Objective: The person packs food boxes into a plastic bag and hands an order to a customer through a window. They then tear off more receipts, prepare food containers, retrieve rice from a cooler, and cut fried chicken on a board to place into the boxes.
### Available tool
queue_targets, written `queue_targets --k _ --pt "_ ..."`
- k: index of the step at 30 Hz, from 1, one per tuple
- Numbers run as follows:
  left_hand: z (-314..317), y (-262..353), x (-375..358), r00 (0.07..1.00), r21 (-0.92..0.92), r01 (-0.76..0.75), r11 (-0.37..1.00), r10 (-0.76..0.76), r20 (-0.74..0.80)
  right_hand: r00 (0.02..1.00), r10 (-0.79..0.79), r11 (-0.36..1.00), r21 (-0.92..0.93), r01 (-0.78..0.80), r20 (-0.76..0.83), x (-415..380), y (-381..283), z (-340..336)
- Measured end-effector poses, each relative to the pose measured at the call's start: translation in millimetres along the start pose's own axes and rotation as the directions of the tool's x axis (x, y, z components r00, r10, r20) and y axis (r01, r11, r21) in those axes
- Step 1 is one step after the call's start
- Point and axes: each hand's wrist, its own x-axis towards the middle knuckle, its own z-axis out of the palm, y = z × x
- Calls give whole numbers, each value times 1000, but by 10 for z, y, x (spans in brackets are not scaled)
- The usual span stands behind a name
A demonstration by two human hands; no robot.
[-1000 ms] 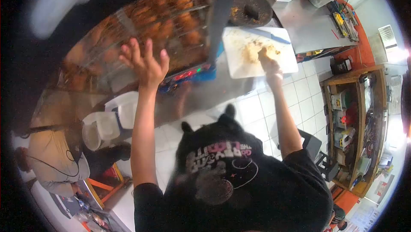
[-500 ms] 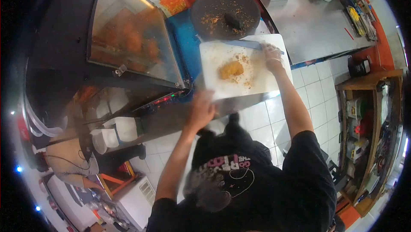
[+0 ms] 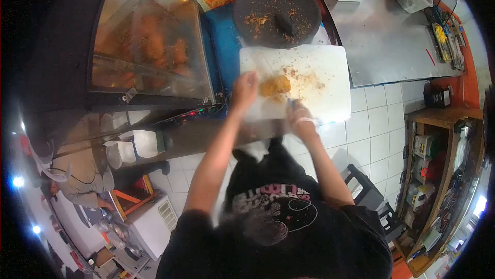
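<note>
A golden-brown fried piece lies on the white cutting board, with crumbs scattered around it. My left hand is at the board's left edge, just beside the piece, its fingers drawn together; whether they hold anything is hidden. Below and right of the piece, my right hand is closed around the blue handle of a knife. The blade is blurred and hard to make out near the food.
Behind the board sits a dark round stone mortar with crumbs and a dark pestle. A glass display case stands at the left, a metal counter at the right. Another person's arm shows at the lower left.
My right hand has moved from the board's upper right down to its front edge, bringing the knife along. My left hand has risen to beside the fried piece.
</note>
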Motion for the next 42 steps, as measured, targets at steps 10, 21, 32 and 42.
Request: queue_targets --k 10,21,32,42 --pt "310 52 503 994 120 49 991 -61 95 973 206 978 -4 -206 104 40 -353 -6" --pt "568 -233 887 998 241 71 968 -68 -17 977 -212 913 -358 197 -3 444 187 467" --pt "404 -335 552 990 293 96 951 -122 72 892 309 948 -177 -263 330 280 -420 381" --pt "160 -539 425 901 91 358 929 -370 228 943 121 949 -316 -18 309 199 -263 749"
